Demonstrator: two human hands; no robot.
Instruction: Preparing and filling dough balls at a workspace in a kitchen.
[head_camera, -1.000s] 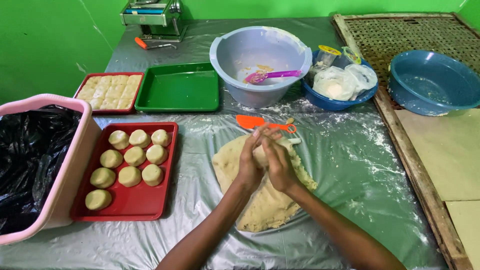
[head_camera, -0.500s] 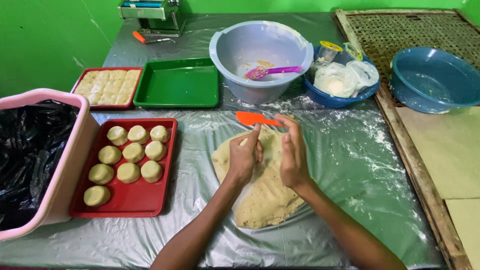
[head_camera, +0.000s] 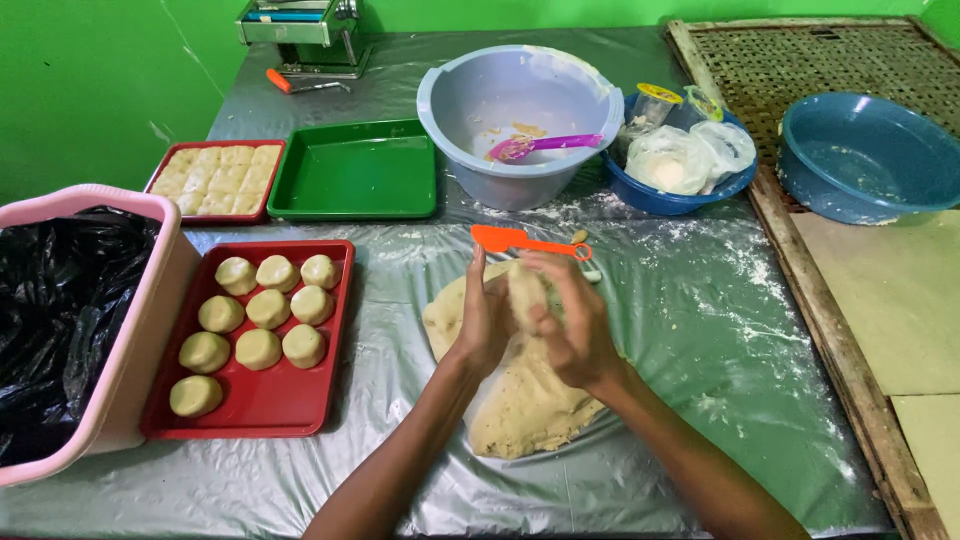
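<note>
White knotted bags (head_camera: 688, 158) and a yellow-lidded jar (head_camera: 652, 104) sit in the blue bowl (head_camera: 650, 195) behind the orange scraper (head_camera: 525, 242). The left hand (head_camera: 483, 322) and right hand (head_camera: 570, 318), apart half a second ago, now cup a dough piece (head_camera: 524, 293) between curled, pressed-together fingers (above the dough slab (head_camera: 520, 400)).

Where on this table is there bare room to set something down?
Bare plastic lies right of the dough slab, up to the wooden frame, and along the near edge. The red tray has room in its near right corner. The back, around the grey bowl, is crowded.
</note>
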